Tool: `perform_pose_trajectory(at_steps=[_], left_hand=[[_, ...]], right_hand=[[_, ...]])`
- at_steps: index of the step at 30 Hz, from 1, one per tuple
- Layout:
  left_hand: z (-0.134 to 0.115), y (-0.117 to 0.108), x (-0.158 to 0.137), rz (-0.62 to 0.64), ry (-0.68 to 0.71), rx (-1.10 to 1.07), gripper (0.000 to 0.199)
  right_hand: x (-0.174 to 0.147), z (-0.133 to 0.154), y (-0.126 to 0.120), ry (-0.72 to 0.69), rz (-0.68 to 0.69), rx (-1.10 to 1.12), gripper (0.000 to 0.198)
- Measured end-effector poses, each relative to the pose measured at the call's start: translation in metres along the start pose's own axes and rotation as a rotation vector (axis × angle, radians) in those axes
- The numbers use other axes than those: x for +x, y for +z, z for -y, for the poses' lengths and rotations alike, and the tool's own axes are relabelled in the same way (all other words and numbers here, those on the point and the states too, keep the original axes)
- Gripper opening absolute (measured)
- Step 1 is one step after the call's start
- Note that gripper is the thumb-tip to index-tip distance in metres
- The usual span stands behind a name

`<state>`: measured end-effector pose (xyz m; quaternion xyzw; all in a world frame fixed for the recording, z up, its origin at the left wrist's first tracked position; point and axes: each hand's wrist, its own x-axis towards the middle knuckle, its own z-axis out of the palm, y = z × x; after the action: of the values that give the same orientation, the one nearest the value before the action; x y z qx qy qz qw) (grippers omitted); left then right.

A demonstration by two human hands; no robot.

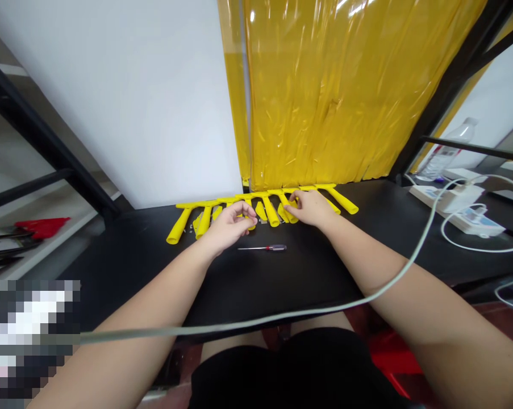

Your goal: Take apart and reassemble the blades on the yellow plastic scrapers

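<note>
Several yellow T-shaped plastic pieces with tubular handles (342,201) lie in a row along the back of the black table. Over the middle of the row is my left hand (233,225), its fingers curled toward the thumb; whatever they pinch is too small to make out. My right hand (312,208) is to the right, with thumb and fingers closed at a yellow T-shaped piece (291,215). Small flat yellow parts (261,211) and tiny metal bits (191,228) lie among the handles. A screwdriver (275,247) rests in front of the row, its tip pointing left.
A white cable (307,313) crosses in front of me above both forearms. Power strips (461,211) and a plastic bottle (449,149) stand at the right. Behind the row are a white panel (154,102) and a yellow plastic curtain (333,102). Black frame posts flank the table (256,289).
</note>
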<state>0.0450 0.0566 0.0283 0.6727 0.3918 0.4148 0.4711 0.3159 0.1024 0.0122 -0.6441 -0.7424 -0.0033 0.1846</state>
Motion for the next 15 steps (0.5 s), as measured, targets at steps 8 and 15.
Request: perform_pose_trajectory(at_steps=[8,15], left_hand=[[0.003,-0.002,0.001,0.013,0.009,0.022,0.024],[0.006,-0.003,0.002,0.025,0.035,0.039,0.023]], right_hand=[[-0.004,0.018,0.005,-0.009,0.078,-0.122,0.057],[0.0,0.014,0.007,0.0,-0.019,0.12,0.041]])
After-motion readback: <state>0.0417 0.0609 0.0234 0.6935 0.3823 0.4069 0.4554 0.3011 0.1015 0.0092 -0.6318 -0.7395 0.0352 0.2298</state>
